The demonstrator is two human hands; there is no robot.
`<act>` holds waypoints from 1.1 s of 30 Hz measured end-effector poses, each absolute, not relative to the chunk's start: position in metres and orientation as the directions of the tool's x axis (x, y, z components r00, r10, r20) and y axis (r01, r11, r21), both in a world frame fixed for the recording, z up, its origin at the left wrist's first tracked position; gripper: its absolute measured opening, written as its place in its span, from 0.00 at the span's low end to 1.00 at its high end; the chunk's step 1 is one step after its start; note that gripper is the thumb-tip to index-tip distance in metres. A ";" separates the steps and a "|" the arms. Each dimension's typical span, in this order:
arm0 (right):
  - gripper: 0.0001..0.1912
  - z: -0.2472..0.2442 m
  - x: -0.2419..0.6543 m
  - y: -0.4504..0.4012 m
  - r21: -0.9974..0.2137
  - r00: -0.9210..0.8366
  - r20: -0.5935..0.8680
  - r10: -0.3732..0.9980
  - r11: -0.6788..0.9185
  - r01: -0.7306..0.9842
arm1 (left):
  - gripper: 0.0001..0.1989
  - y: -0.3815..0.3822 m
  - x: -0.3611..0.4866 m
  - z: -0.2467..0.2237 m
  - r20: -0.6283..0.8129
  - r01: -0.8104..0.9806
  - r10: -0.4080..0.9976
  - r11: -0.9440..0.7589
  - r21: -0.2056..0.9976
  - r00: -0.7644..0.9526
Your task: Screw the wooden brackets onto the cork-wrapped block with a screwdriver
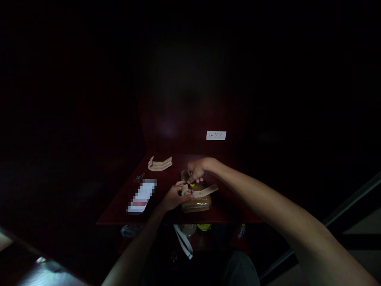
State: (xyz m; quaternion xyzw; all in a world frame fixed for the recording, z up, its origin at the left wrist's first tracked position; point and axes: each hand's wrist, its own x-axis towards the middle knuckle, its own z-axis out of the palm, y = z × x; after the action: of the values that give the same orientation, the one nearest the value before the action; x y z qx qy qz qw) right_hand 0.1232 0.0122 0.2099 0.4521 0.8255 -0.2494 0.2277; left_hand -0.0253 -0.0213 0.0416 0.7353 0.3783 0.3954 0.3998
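Note:
My left hand (174, 197) grips a pale wooden hook-shaped piece (205, 192) near its curved end, thumb along the near side. The piece's straight end points right, with a dark hole or screw in its middle. Above it, my right hand (199, 168) is closed around a small screwdriver (192, 184) with a yellow part, held upright with its shank pointing down at the wood. Whether the tip sits on a screw is too small to tell. Beneath the wood lies a brown package (196, 206) wrapped in shiny clear plastic.
Similar wooden hooks (160, 163) stand together at the back left of the dark red table (119, 212). Several small screws (139, 177) lie before them, near a blurred-out white rectangle (142, 196). A socket plate (216, 135) is on the wall. A pale strap (183, 241) hangs below the table edge.

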 end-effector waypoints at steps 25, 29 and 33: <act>0.17 0.215 0.123 0.006 -0.064 -0.514 -0.512 0.688 0.566 0.822 | 0.17 -0.018 -0.027 0.036 0.282 0.241 0.867 -0.402 0.883 0.411; 0.11 0.222 0.116 -0.002 -0.027 -0.470 -0.559 0.683 0.551 0.834 | 0.16 -0.017 -0.027 0.038 0.270 0.244 0.868 -0.393 0.887 0.416; 0.14 0.225 0.113 -0.007 -0.090 -0.503 -0.512 0.696 0.539 0.837 | 0.16 -0.019 -0.027 0.041 0.272 0.249 0.860 -0.404 0.881 0.432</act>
State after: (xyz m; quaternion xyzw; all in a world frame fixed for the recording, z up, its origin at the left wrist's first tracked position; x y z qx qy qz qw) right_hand 0.1130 -0.0070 0.2254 0.4504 0.8510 -0.1659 0.2133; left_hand -0.0273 -0.0195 0.0407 0.7456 0.3718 0.3819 0.4001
